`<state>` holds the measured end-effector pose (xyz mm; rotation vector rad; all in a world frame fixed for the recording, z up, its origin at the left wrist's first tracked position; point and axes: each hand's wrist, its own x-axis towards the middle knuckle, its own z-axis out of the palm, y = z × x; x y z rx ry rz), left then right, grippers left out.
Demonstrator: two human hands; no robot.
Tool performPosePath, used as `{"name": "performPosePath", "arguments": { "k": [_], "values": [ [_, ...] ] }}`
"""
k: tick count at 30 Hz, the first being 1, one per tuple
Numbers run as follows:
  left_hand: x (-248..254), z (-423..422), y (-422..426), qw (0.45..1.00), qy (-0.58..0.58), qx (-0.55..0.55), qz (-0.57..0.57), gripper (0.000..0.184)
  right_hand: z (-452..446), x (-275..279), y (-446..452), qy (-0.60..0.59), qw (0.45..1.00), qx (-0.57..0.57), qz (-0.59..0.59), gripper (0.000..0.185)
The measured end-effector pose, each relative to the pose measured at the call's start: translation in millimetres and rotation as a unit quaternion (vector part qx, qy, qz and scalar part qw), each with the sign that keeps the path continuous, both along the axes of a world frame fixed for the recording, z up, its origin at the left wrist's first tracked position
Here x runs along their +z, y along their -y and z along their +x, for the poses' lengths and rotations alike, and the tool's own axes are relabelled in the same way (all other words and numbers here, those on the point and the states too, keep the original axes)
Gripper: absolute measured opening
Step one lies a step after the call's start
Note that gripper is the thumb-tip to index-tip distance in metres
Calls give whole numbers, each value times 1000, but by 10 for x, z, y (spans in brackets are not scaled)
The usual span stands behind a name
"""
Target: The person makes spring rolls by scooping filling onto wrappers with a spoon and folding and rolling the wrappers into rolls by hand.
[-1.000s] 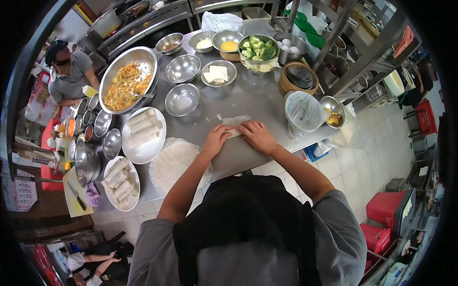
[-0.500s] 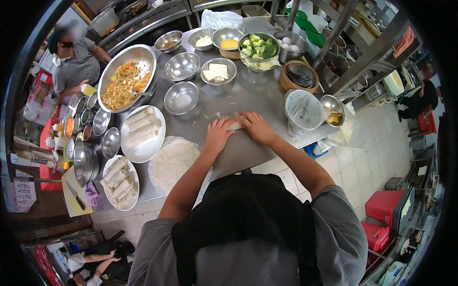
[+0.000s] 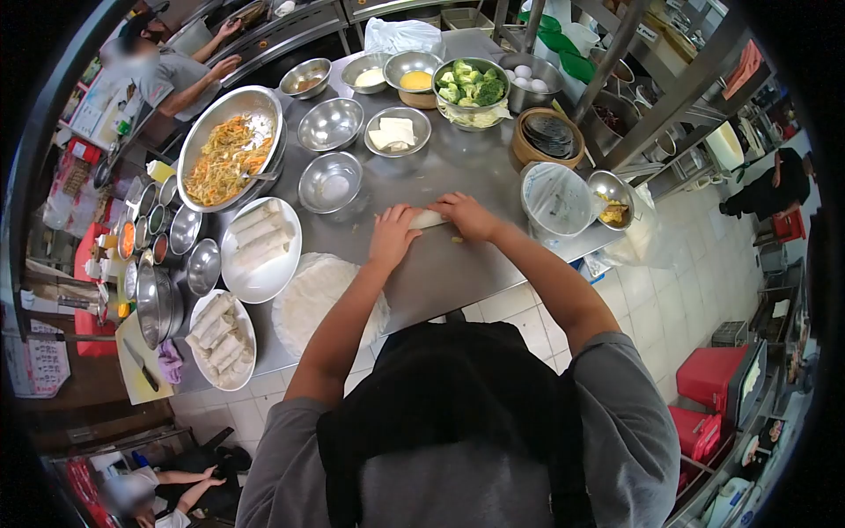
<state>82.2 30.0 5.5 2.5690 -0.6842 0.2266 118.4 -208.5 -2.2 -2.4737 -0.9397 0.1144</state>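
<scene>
A pale spring roll (image 3: 428, 219) lies on the steel table in front of me, its middle showing between my hands. Around its left end curl the fingers of my left hand (image 3: 393, 238). My right hand (image 3: 466, 216) covers the right end, fingers bent over it. A small yellowish scrap sits on the metal just below the roll. Left of my forearm is a stack of thin round wrappers (image 3: 321, 299). Finished-looking rolls lie on one white plate (image 3: 283, 283) and fill another white plate (image 3: 250, 365).
A large bowl of shredded vegetable filling (image 3: 225, 163) stands at the left. Metal bowls, one with broccoli (image 3: 471, 85), line the back. To the right are a bamboo basket (image 3: 547, 139), a bag-lined tub (image 3: 557, 201) and a small bowl (image 3: 613, 201). Other people stand nearby.
My hands have moved slightly away from me and apart, and more of the spring roll shows between them. At the upper left, a person has turned toward the stove with arms raised.
</scene>
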Motion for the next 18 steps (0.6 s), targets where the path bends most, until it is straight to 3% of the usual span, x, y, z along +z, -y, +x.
{"name": "performPosePath", "arguments": {
  "k": [2, 5, 8, 11, 16, 18],
  "values": [
    [-86, 118, -55, 999, -21, -19, -29, 46, 67, -102, 1, 10, 1000, -13, 26, 56],
    [-116, 327, -165, 995, -65, -51, -50, 47, -89, 278, 2, 86, 992, -51, 79, 55],
    [-78, 415, -203, 994, -84, -44, -49, 49, -45, 205, 45, 33, 996, -80, 1, 56],
    [63, 388, -218, 992, -93, -16, -80, 54, 75, 130, 87, -28, 993, -92, 69, 53],
    [31, 408, -358, 985, -116, -10, -128, 64, 469, -103, 196, -103, 978, -14, 183, 42],
    [119, 425, -434, 958, -235, 13, -166, 61, 558, 5, 200, -212, 958, -10, 193, 40]
  ]
}}
